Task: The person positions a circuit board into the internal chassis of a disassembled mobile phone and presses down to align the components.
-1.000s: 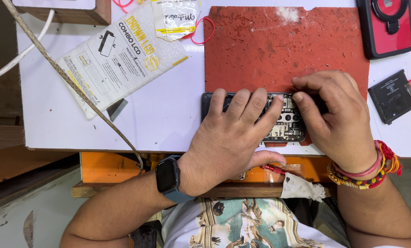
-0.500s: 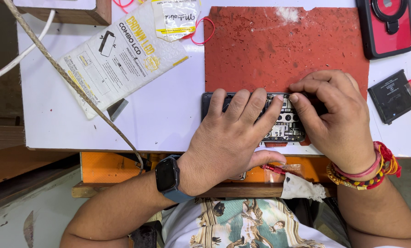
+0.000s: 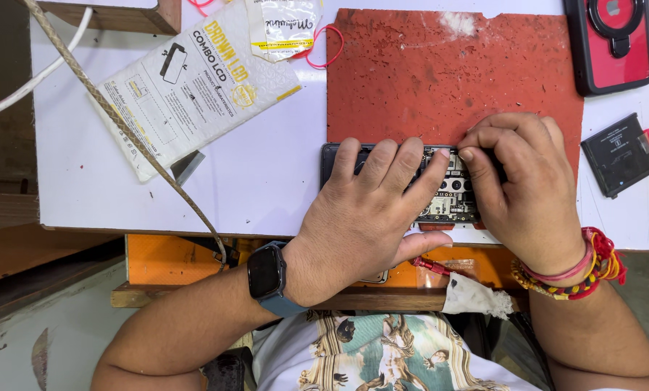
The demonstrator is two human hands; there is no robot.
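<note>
Opened phone: the opened phone (image 3: 451, 190) lay at the near edge of the red work mat (image 3: 440, 72), its long axis running left to right, directly under both hands.
Left hand: the left hand (image 3: 364, 217) lay flat, fingers spread wide, pinning the phone's left part.
Right hand: the right hand (image 3: 524, 185) was curled, fingertips pinched narrow at the exposed circuit board (whether they gripped a small part, I cannot tell).
Nearer hand: the right hand's fingertips sat closest to the board.
Right of the mat: a loose black battery (image 3: 620, 153).
Change: nothing differed from the earlier frame; both hands kept their places.
</note>
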